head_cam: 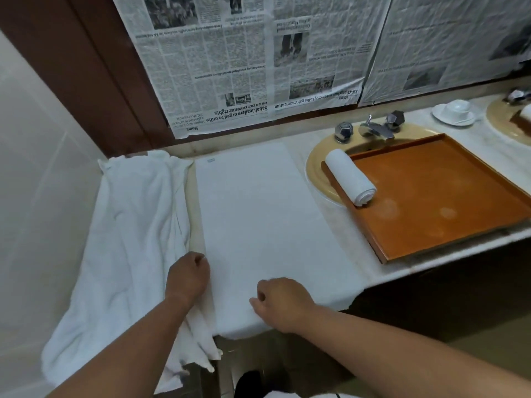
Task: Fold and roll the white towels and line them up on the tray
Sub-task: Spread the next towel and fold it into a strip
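Observation:
A white towel [267, 225] lies folded into a long flat strip on the counter, its near end hanging over the front edge. My left hand [188, 275] has curled fingers on the strip's near left edge. My right hand [283, 301] grips the near end, fingers curled on the cloth. One rolled white towel [350, 176] lies at the left end of the orange-brown tray [436, 202], which sits over the sink.
A heap of unfolded white towels [129, 239] covers the counter's left part and droops over the edge. Chrome taps [373, 129] stand behind the tray. A white cup and saucer [455, 112] sit at the far right. Newspaper [258, 61] covers the wall.

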